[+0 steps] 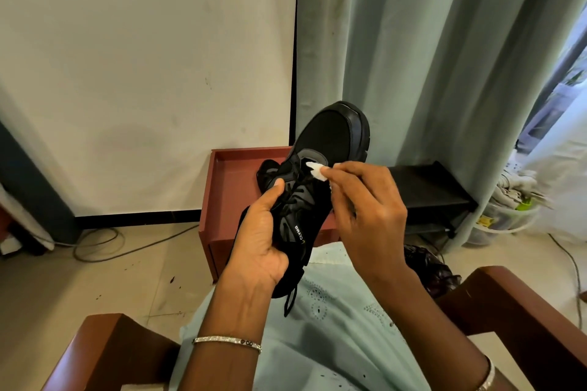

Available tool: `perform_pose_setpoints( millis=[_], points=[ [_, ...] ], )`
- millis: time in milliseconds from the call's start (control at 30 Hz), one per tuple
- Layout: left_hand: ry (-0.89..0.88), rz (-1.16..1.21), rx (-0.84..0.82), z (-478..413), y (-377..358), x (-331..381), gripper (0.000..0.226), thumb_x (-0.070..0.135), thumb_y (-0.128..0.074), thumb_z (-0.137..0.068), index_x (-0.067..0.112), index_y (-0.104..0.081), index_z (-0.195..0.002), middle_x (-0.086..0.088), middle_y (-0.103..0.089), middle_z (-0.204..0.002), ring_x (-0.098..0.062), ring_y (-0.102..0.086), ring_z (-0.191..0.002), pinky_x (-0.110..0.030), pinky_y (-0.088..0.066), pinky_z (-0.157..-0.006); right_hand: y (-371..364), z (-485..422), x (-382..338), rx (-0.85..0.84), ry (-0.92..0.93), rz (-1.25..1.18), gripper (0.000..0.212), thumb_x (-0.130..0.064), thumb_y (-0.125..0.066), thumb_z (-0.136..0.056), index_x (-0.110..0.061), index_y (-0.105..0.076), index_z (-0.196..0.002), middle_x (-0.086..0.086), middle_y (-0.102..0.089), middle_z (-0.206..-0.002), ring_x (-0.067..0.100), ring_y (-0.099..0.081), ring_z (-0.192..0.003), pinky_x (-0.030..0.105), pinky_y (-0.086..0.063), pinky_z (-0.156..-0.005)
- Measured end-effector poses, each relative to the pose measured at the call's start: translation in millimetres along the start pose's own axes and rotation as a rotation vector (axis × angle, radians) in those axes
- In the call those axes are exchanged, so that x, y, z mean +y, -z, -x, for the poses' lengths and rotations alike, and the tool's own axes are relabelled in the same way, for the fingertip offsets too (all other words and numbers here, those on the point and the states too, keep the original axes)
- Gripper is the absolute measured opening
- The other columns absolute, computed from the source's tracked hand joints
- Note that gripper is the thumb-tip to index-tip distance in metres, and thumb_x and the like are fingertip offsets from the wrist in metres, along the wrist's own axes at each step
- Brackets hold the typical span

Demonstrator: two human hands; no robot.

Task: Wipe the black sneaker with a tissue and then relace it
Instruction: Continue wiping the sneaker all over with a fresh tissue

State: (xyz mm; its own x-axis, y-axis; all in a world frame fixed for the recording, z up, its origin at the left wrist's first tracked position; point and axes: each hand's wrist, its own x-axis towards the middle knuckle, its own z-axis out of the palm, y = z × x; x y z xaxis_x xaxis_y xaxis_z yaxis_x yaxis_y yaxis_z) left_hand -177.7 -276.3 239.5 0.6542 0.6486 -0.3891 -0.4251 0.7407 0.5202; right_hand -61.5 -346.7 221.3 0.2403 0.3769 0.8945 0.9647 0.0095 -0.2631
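A black sneaker (330, 136) is held up over my lap, toe pointing away and up. My left hand (260, 235) grips its heel and side, thumb lying on the laces. A black lace end (290, 298) dangles below the heel. My right hand (365, 209) pinches a small folded white tissue (314, 170) between the fingertips and presses it against the top of the lacing area near the tongue. A second black shoe (266, 173) lies partly hidden behind the held one.
A reddish-brown low table (222, 194) stands just ahead, with a black shoe rack (432, 190) to its right. Green curtains (428, 57) hang behind. Wooden chair arms (521, 311) flank my lap. Cables (104, 241) lie on the tiled floor.
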Motion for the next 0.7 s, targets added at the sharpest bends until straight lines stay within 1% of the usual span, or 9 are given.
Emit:
perform_pose_setpoints(
  millis=[67,100,200,300,333,400,467,600,700],
  points=[
    [0.006,-0.001,0.006,-0.5,0.8,-0.2,0.036,0.030,-0.060,-0.095,0.002,-0.068,-0.116,-0.019,-0.073,-0.106,-0.033,-0.073,-0.093,-0.047,-0.052,-0.098,-0.7,3.0,-2.8,0.004,0.000,0.002,0.016,0.001,-0.070,-0.090,0.000,-0.075,-0.104,0.013,-0.069,-0.102,0.025,-0.063,-0.094,0.029,-0.052,-0.083],
    [0.020,0.007,0.004,-0.1,1.2,0.1,0.036,0.030,-0.060,-0.095,0.001,-0.068,-0.116,-0.020,-0.073,-0.105,-0.034,-0.073,-0.094,-0.048,-0.054,-0.095,-1.6,7.8,-6.0,-0.002,0.001,-0.008,0.015,0.000,-0.069,-0.090,0.000,-0.075,-0.104,0.013,-0.069,-0.101,0.024,-0.063,-0.094,0.030,-0.052,-0.083],
    [0.051,0.028,0.007,-0.3,3.1,2.0,0.033,0.030,-0.060,-0.095,-0.001,-0.070,-0.100,-0.019,-0.074,-0.085,-0.030,-0.074,-0.070,-0.041,-0.062,-0.063,-4.0,28.3,-18.3,-0.068,0.002,-0.045,0.014,-0.003,-0.067,-0.092,0.000,-0.075,-0.103,0.012,-0.069,-0.102,0.023,-0.063,-0.095,0.031,-0.052,-0.085],
    [0.065,0.013,0.033,-0.3,3.8,3.1,0.033,0.030,-0.062,-0.093,0.000,-0.070,-0.101,-0.019,-0.074,-0.086,-0.030,-0.074,-0.070,-0.038,-0.062,-0.067,-3.8,34.7,-19.2,-0.120,0.040,-0.039,0.014,-0.004,-0.066,-0.093,0.001,-0.074,-0.104,0.013,-0.069,-0.103,0.024,-0.063,-0.096,0.030,-0.052,-0.087],
    [0.060,0.011,0.037,-0.2,3.8,2.8,0.033,0.030,-0.061,-0.094,-0.001,-0.069,-0.106,-0.020,-0.074,-0.090,-0.031,-0.074,-0.072,-0.039,-0.062,-0.067,-3.4,30.8,-15.2,-0.112,0.044,-0.022,0.015,-0.004,-0.065,-0.094,0.001,-0.074,-0.104,0.013,-0.069,-0.103,0.024,-0.063,-0.096,0.030,-0.051,-0.087],
    [0.062,0.008,0.037,-0.9,2.4,1.2,0.036,0.028,-0.061,-0.095,0.000,-0.067,-0.116,-0.021,-0.073,-0.101,-0.032,-0.074,-0.081,-0.041,-0.061,-0.076,-1.4,17.5,-5.2,-0.063,0.038,0.031,0.014,-0.004,-0.065,-0.093,0.000,-0.075,-0.102,0.012,-0.069,-0.101,0.025,-0.062,-0.093,0.030,-0.051,-0.084],
    [0.064,-0.003,0.030,-2.5,2.1,0.0,0.037,0.027,-0.060,-0.095,-0.001,-0.065,-0.119,-0.022,-0.073,-0.106,-0.033,-0.074,-0.083,-0.042,-0.060,-0.081,0.6,5.1,1.1,-0.012,0.013,0.066,0.012,-0.002,-0.067,-0.092,-0.001,-0.075,-0.102,0.010,-0.070,-0.099,0.024,-0.061,-0.092,0.029,-0.050,-0.083],
    [0.068,-0.026,0.019,-4.3,4.4,-0.6,0.032,0.027,-0.059,-0.096,-0.001,-0.068,-0.109,-0.021,-0.074,-0.095,-0.032,-0.074,-0.075,-0.039,-0.061,-0.070,-0.3,6.2,-3.7,0.003,-0.033,0.070,0.018,0.001,-0.067,-0.091,-0.003,-0.074,-0.107,0.009,-0.068,-0.098,0.021,-0.058,-0.091,0.020,-0.046,-0.083],
    [0.103,-0.017,0.016,-4.8,8.4,0.9,0.032,0.029,-0.061,-0.094,-0.001,-0.072,-0.098,-0.021,-0.074,-0.090,-0.032,-0.074,-0.072,-0.038,-0.061,-0.061,-1.7,29.6,-15.0,-0.069,-0.032,0.012,0.020,-0.007,-0.058,-0.096,-0.004,-0.074,-0.109,0.008,-0.067,-0.097,0.019,-0.057,-0.089,0.022,-0.046,-0.081]
  ],
)
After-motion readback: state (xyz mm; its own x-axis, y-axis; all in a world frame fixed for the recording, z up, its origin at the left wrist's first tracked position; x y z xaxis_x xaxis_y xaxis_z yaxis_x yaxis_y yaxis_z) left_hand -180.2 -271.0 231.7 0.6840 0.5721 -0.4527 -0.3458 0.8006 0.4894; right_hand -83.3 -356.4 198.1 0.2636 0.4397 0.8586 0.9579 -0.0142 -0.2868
